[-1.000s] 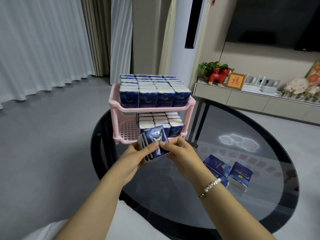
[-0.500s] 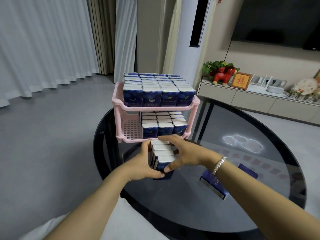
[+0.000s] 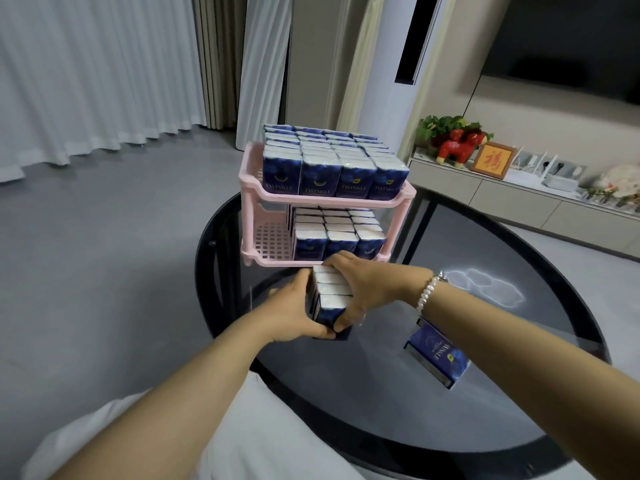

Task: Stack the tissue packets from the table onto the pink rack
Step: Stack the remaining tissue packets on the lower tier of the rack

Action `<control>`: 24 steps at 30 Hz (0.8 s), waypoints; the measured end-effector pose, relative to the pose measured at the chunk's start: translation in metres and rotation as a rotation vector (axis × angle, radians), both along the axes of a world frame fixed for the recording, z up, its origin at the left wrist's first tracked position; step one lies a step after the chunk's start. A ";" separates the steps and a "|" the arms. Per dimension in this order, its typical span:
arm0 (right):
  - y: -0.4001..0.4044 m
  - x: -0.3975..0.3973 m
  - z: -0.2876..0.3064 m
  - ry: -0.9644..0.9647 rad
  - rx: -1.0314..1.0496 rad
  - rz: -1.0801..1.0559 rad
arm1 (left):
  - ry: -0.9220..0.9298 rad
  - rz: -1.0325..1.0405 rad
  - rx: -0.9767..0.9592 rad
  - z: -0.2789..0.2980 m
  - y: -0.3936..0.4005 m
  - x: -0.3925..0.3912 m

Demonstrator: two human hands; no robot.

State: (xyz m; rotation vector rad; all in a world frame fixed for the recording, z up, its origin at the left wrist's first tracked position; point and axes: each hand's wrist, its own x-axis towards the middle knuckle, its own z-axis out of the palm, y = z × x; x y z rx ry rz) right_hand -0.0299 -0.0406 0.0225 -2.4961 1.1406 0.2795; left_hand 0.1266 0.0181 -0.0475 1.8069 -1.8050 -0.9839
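Packets point(image 3: 330, 299) nearer rack point(image 3: 254, 202), bottoms hand-hidden.

Glossy dark glass table point(image 3: 519, 271), mirror-smooth; matt pink plastic rack point(image 3: 249, 188), perforated lower shelf; shiny film-wrapped tissue packets point(image 3: 332, 178); pearly bead bracelet point(image 3: 427, 292).

I read "TWINKLE" on the front packets point(image 3: 318, 176) of the pink rack's point(image 3: 247, 174) top tier | "TWINKLE" on the loose packet point(image 3: 437, 355) on the table | a gold character on the red framed plaque point(image 3: 491, 160).
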 end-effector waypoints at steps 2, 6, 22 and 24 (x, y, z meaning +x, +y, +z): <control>-0.001 0.005 0.005 0.002 0.018 0.003 | 0.012 0.045 -0.006 0.003 0.003 0.004; -0.004 0.020 0.013 -0.061 0.022 0.005 | 0.007 0.140 -0.092 0.007 0.007 0.015; -0.038 0.083 0.010 -0.260 -0.181 0.081 | -0.035 0.408 -0.097 0.018 -0.012 0.081; -0.044 0.083 0.006 -0.271 -0.167 0.061 | 0.025 0.354 -0.097 0.016 -0.019 0.083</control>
